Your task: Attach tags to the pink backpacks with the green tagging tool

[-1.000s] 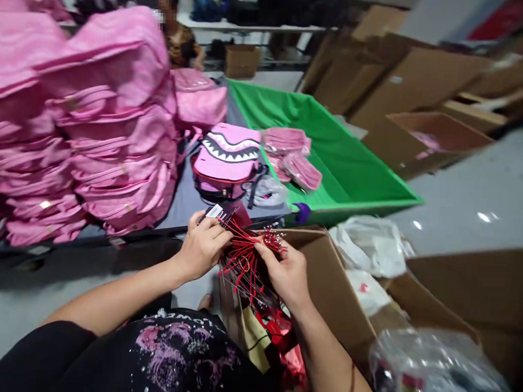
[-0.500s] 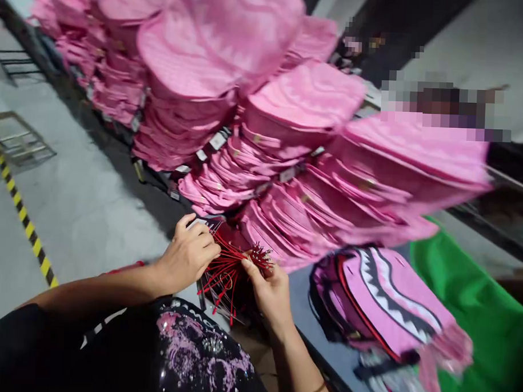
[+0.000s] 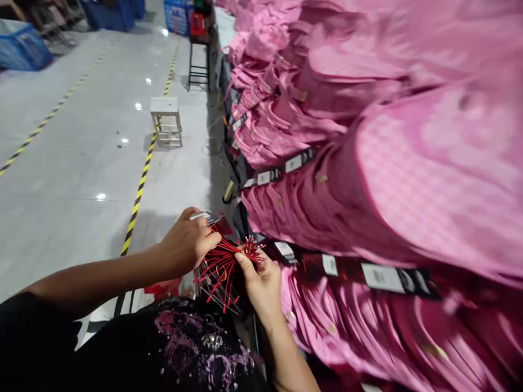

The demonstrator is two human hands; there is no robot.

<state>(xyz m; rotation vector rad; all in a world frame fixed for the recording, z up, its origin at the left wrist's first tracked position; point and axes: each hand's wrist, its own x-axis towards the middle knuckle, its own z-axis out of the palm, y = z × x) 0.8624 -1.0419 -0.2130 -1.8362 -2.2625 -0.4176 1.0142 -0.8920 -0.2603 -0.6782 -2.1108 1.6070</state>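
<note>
My right hand [image 3: 262, 284] is closed round a bunch of red hang tag strings [image 3: 225, 262], the thumb pressing across them. Their tips fan out above the thumb and loose ends dangle below. Close beside it, my left hand [image 3: 189, 243] grips dark hang tags [image 3: 220, 223] with white labels, its fingers bent over their edge. Red strings run between the two hands. Both hands are in front of my body, just left of the stacked pink bags [image 3: 295, 220]. Similar tags [image 3: 383, 277] stick out from the stacks.
Pink bags are piled along the right side, far into the distance. To the left lies a pale floor with yellow-black tape [image 3: 136, 206]. A small stool [image 3: 166, 121] stands on it, a dark taller stool [image 3: 199, 62] behind. Blue bins [image 3: 177, 14] are farther back.
My view has swung left along the piles, bringing the aisle and stools into sight. The shark-mouth backpack and green cloth have left view. Both hands keep their holds.
</note>
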